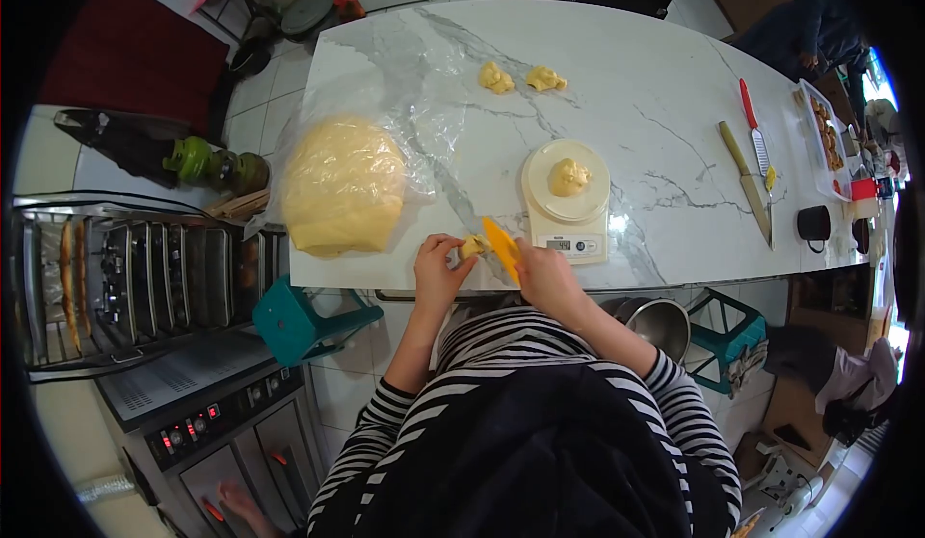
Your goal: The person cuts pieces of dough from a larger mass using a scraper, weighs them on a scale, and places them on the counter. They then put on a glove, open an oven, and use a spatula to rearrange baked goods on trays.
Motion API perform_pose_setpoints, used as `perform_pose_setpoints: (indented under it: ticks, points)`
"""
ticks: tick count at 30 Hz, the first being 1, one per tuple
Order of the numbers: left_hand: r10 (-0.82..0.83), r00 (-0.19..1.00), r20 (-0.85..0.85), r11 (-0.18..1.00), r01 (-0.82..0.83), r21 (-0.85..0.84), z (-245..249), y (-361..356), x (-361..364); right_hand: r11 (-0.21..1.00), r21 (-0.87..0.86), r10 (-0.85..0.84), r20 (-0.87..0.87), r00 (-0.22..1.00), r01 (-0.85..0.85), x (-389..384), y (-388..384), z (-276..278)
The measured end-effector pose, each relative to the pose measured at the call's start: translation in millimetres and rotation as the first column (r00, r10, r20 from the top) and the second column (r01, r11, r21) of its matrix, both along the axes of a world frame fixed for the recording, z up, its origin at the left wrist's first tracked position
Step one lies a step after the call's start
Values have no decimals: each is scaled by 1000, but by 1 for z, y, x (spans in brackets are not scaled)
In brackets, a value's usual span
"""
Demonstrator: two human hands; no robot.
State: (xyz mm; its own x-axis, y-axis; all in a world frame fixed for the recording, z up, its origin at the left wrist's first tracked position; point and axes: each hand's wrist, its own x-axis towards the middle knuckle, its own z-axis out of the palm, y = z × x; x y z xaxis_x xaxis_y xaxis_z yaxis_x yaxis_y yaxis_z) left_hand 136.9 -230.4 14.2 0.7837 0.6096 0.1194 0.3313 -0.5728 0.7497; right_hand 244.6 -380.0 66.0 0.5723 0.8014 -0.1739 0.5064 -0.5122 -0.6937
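Stands at one white, grey-veined desk (655, 124), with two striped sleeves in view. Pinches one bit (472, 247) of dough in the left grip (440, 266), thumb and fingers closed about it, by the desk's near edge. Holds one yellow scraper (500, 248) in the right grip (551, 278), fingers closed on it, blade slanting just beside that bit. Cannot tell contact between the two from a narrow gap.

Counts four bits in all: besides the pinched one, one on the plate of one scale (537, 225), and two bits (496, 78) lying apart near the far side. To the left, has one big mound (345, 186) of dough under one clear sheet (434, 119), spread past it over the desk.

Toward the right end, shows one knife (747, 182), one red-handled grater (757, 133) close beside it, one black cup (814, 223) and one clear tub (812, 124) of brown pieces, too small to count. Below desk level, shows two green stools (285, 321), one left and one right, and one metal bowl (657, 321) near the right one. Farther left, shows one oven (188, 403) and one rack (198, 263) of trays. At far right, shows part of one other person (800, 27).
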Motion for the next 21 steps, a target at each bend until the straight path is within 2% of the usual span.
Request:
perform_pose_setpoints:
  ticks: [2,4,6,7,10,16,21]
  points:
    - [-32,999,4,999,32,-19,0,4,-1,999,31,-33,4,999,33,7,-13,6]
    - [-21,1000,5,994,21,110,-5,8,0,996,64,-65,12,998,64,15,-22,11]
    - [-14,1000,22,992,12,122,1,6,1,946,234,-229,-1,973,223,19,-28,16]
    - [-5,999,39,992,0,129,5,5,2,935,187,-288,-102,952,303,22,-30,26]
    - [-47,999,6,975,45,219,5,5,2,864,291,-405,-83,910,411,27,-41,31]
    - [-39,999,-35,960,47,275,5,4,1,823,285,-486,-96,869,492,35,-58,34]
    - [-12,1000,-27,967,18,255,7,2,1,816,249,-510,-113,853,521,37,-60,33]
